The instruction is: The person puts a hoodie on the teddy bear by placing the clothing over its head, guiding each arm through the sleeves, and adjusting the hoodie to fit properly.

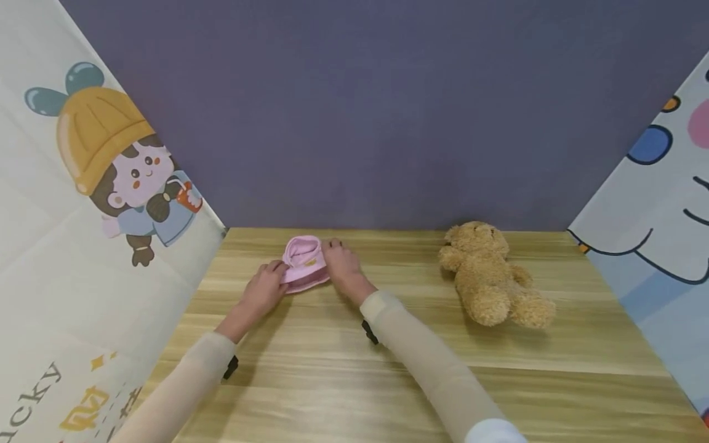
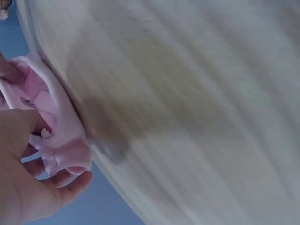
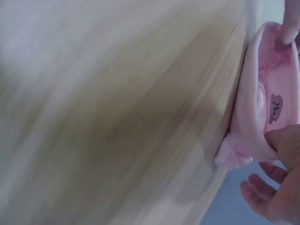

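Note:
A small pink garment (image 1: 303, 271), doll-sized, is on the far left part of the table, with its wide hem opening facing me and a round, rolled opening at the far end. My left hand (image 1: 263, 288) pinches its left edge, thumb inside the hem and fingers outside. At the opposite edge, my right hand (image 1: 342, 266) grips the cloth in the same way. The right wrist view shows the garment (image 3: 248, 105) spread between both hands, a small printed mark (image 3: 275, 108) visible within the hem. In the left wrist view a frilly flap hangs beside my left fingers (image 2: 75, 186).
A tan plush teddy bear (image 1: 482, 280) lies on its back on the right part of the wooden table (image 1: 310, 375). A grey-purple wall (image 1: 354, 123) rises behind the far edge. Printed cartoon sheets (image 1: 39, 184) stand along both sides.

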`<state>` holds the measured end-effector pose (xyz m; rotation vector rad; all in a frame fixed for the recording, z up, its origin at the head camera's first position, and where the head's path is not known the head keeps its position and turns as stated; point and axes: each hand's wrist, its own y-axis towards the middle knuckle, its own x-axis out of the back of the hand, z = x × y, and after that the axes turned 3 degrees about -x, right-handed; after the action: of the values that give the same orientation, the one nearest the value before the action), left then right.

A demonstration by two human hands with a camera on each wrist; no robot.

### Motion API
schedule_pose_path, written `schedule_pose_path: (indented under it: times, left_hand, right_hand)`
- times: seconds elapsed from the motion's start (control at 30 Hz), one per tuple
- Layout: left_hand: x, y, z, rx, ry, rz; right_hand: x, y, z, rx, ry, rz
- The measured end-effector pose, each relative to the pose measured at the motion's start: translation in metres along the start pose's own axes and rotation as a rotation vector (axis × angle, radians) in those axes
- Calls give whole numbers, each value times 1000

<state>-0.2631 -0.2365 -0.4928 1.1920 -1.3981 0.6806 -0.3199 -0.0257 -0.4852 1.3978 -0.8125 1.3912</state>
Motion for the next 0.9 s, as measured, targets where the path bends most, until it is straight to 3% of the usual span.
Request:
schedule_pose_path:
  times: [0.1,0.27,0.5,0.7,0.9]
  left_hand:
    - [6,3,-4,-19,23,-35]
    - [20,7,-8,-43,36,-72]
    - [47,28,-21,-95,-16,-121]
    - [65,53,-50,-156,-106,-107]
    - [69,73,-88,-239,-220,-89]
  right_hand:
    - [7,0,-4,66,-8,1]
    - [29,4,-13,153,82,19]
    - [84,15,-31,231,81,51]
    - [141,13,-63,289,48,57]
    - [183,-11,-104,328,16,73]
